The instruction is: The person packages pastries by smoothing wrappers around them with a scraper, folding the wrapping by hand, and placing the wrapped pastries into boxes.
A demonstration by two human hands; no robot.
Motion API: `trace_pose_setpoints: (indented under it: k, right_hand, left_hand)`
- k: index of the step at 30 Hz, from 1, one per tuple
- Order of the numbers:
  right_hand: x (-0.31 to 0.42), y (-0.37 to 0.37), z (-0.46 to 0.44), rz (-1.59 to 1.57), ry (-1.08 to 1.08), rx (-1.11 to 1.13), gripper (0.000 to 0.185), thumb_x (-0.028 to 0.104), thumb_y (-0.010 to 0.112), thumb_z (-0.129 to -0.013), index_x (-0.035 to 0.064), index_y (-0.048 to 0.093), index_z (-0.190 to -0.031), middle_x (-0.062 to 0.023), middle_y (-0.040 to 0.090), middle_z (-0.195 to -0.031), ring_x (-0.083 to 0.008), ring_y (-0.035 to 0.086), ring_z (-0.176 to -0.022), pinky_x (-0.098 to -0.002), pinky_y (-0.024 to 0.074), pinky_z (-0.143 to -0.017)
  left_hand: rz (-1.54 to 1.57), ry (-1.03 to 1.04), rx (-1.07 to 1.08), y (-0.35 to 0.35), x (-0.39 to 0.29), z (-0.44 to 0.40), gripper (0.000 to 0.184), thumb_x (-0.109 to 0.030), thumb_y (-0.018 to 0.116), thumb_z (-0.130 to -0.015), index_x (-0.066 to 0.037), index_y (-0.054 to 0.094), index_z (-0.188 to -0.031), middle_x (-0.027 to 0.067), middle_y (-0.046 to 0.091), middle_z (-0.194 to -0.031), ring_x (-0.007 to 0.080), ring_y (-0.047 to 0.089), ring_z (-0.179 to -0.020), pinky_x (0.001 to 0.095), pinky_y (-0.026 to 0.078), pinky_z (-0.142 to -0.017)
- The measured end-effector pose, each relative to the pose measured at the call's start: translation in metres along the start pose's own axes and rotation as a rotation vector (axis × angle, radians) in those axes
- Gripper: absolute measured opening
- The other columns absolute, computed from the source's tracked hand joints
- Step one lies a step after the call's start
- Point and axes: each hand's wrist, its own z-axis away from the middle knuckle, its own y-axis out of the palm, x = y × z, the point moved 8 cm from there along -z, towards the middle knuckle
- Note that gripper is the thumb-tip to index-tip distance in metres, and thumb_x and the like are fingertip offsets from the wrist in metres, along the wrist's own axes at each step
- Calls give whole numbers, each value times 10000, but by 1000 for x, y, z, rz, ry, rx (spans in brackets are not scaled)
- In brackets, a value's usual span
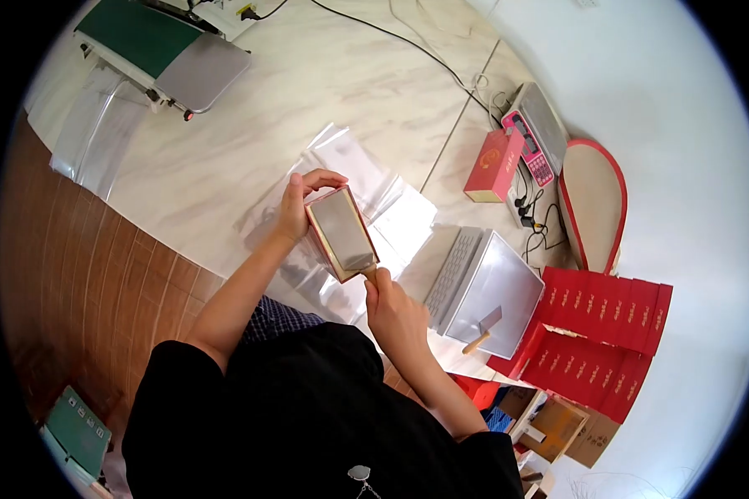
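My left hand (298, 208) grips the upper left side of a small red box (341, 231), its thumb raised at the edge and its fingers over the top. The box is tilted, and its cream inner edges and greyish inside face up. My right hand (389, 309) is closed round the wooden handle (370, 274) of a tool, whose flat metal blade reaches into the lower end of the box. Clear plastic bags (404, 223) lie spread on the table under and around the box.
Right of my hands stands a metal tray (495, 291) with a wooden-handled scraper (484, 328) on it. Beyond are stacked red boxes (599, 308), another red box (495, 166), a pink-panelled scale (533, 137) and cables. A green-topped machine (137, 37) stands at the upper left.
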Motion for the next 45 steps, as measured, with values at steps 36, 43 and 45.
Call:
trace_pose_setpoints:
  k: [36,43,45]
  right_hand:
    - [-51,-5,44,-578,180,-257,209,247,531,-999,45,584,-995,-170,600,-665,-329,596,-559,-429,439,-517]
    - [-243,43,104,-625,881,-546,405,362,399,-1038,-4,568,-1007,-240,639,-803,-422,607,-729,-494,449,-665]
    - [-295,68,126,-624,1011,-617,432,376,387,-1038,-17,565,-1006,-248,645,-822,-432,608,-762,-500,450,-693]
  left_hand:
    - [50,-36,-37,-2,-7,6,816,-720,200,-957,-22,572,-1159,140,685,-1071,195,594,-1033,319,446,-922]
    - [-287,-6,254,-19,16,6,1269,-961,428,-611,-19,356,-1458,180,535,-1371,234,481,-1294,355,369,-1086]
    - [-425,-71,388,-8,-5,7,1333,-942,518,-549,-17,305,-1486,186,486,-1418,251,455,-1329,391,361,-1103]
